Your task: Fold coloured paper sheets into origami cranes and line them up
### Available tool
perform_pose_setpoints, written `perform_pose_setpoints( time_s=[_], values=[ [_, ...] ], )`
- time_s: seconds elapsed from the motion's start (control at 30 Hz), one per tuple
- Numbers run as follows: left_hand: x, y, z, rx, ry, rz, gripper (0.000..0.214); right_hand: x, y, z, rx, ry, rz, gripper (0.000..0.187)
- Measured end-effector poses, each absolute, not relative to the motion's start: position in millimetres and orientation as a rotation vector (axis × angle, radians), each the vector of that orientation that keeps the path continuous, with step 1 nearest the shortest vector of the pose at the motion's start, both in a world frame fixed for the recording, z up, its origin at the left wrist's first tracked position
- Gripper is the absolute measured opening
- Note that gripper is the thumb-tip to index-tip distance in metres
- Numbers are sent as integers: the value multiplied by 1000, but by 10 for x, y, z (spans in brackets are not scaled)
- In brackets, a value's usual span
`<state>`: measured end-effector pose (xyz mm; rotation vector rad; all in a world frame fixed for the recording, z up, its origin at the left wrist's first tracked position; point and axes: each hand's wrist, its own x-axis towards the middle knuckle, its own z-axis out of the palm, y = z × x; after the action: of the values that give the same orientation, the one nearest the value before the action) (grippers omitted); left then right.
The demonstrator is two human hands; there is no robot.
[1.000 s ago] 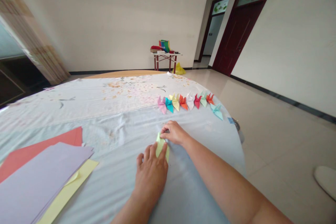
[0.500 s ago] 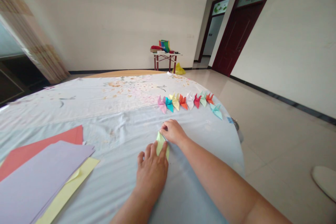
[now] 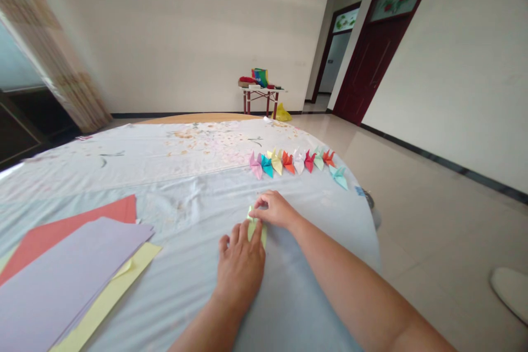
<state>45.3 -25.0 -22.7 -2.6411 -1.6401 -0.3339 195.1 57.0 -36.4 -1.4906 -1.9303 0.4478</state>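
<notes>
A small folded piece of light green paper (image 3: 252,229) lies on the pale blue tablecloth (image 3: 181,198). My left hand (image 3: 240,264) rests flat on its near part, fingers stretched over it. My right hand (image 3: 275,210) is curled, with its fingertips pinched on the paper's far tip. A row of several finished paper cranes (image 3: 291,160) in pink, teal, yellow, orange, white, red and green stands beyond my hands, with one light teal crane (image 3: 340,176) apart at the right end.
Large sheets of paper lie at the near left: red (image 3: 70,225), lilac (image 3: 66,275) and yellow (image 3: 111,297). The round table's edge (image 3: 371,220) drops off to the right over tiled floor. A small table (image 3: 259,96) stands at the far wall; dark doors (image 3: 377,49) at right.
My right hand's fingertips have slid a little along the green paper's far tip. The left hand stays pressed on it. The camera shifted slightly.
</notes>
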Motion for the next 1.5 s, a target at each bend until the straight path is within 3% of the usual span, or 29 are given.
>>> perform_pose_setpoints(
  time_s=[0.3,0.93,1.2,1.5],
  values=[
    [474,-255,-269,-2605,-1648,-328,42,1903,639,-407,-1598,-1939,450,31],
    [478,-270,-269,-2631,-1671,-232,43,1798,676,-311,-1828,-1805,429,12],
    [467,-261,-207,-2655,-1670,-292,48,1858,651,-292,-1724,-1846,506,26],
    [92,-129,2,-2946,-1794,-204,48,1879,439,-359,-1680,-2024,283,40]
  ],
)
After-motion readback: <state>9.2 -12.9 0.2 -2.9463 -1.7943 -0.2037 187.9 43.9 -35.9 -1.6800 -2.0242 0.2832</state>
